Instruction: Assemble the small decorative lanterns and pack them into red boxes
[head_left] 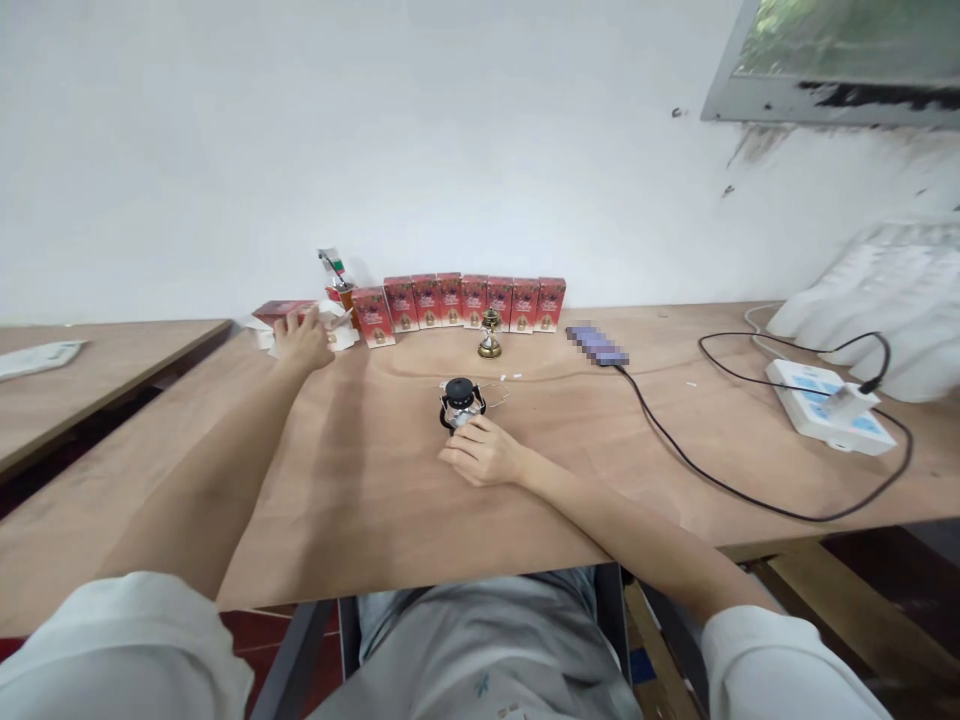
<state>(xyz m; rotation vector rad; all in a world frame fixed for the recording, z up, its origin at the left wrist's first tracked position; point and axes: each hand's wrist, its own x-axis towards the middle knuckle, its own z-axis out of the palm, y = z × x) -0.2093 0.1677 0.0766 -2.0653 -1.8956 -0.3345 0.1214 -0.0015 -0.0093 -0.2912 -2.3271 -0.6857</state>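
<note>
At the centre of the frame, a small black lantern (460, 393) was grasped low down by the fingers of the right hand (484, 454); at centre-left, red-and-white packaging (280, 311) was touched by the left hand (303, 343), whose grip cannot be told. Between them and the wall, red boxes (474, 299) were lined up, one partly blocked by a brass lantern (490, 346), with a phone (598, 345) laid to the right.

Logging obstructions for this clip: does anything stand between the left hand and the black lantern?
Nothing visible does: wooden tabletop lies between the left hand and the black lantern. The row of red boxes stands farther back.
</note>
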